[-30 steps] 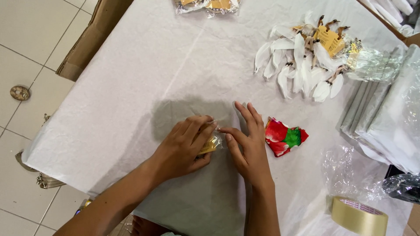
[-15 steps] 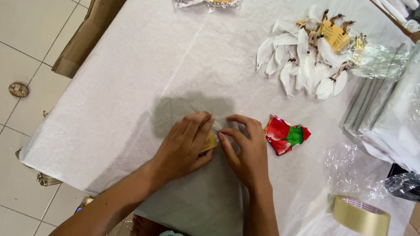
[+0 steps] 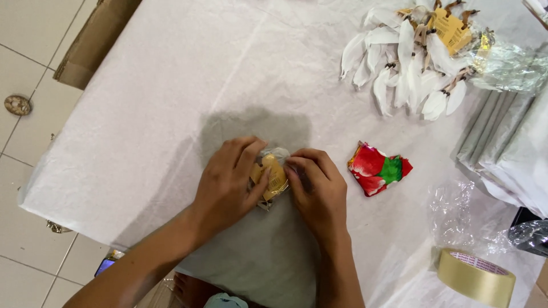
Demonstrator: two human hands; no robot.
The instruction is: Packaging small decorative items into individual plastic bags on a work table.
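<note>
Both hands on one small packet [image 3: 273, 175], near table centre, close to the near edge. It's a yellow-tan item in a clear wrap, lying on the white table cover [image 3: 171, 114].

Left hand [image 3: 228, 182]: fingers curled over the packet's 9 o'clock side, thumb tucked under its lower edge, pinching it. Right hand [image 3: 317, 191]: fingertips pressed on the 3 o'clock edge, fingers bunched together, not spread. Packet is mostly hidden between them; can't tell whether the wrap is open or sealed.

Step in hand, my read: folding or closing the clear wrap around the yellow item, both hands pressing the film flat against the table.

Next move likely calls for one hand to keep the fold pinned while the other frees up. Tape roll [image 3: 476, 278] sits at 4 o'clock from the hands, well apart, on the right-hand side, so a right reach would mean the left holds alone.

Around it: red-green wrapper [image 3: 379, 169] just off at 3 o'clock, not touching. Pile of white feathered pieces [image 3: 405, 63] at 1 o'clock, far. Loose clear film [image 3: 462, 211] at 4 o'clock. Stack of white sheets [image 3: 514, 148] at the right edge.
</note>
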